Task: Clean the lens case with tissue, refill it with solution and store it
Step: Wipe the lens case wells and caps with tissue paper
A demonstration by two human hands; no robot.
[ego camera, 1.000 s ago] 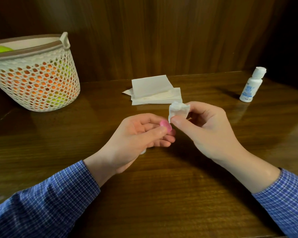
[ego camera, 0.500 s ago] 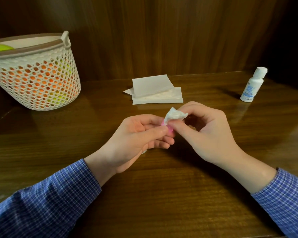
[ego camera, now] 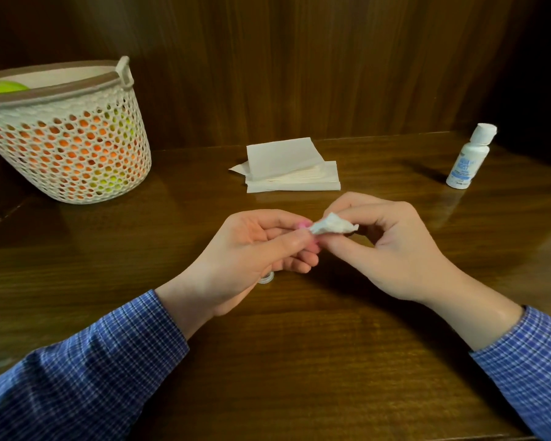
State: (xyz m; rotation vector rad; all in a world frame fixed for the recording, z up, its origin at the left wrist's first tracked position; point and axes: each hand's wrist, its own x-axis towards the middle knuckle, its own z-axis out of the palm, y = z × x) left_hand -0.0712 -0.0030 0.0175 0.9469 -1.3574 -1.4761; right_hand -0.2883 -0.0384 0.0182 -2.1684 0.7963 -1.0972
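Left hand [ego camera: 252, 249] pinches the pink lens case [ego camera: 304, 225] above the worktop [ego camera: 299, 361]; right hand [ego camera: 392, 249] grips a crumpled tissue [ego camera: 333, 225] against it. Hard wiping might flick the small case loose

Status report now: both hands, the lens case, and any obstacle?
Left hand holds pink lens case. Right hand pinches crumpled tissue against it. Solution bottle capped, standing far right. Nothing in the way.
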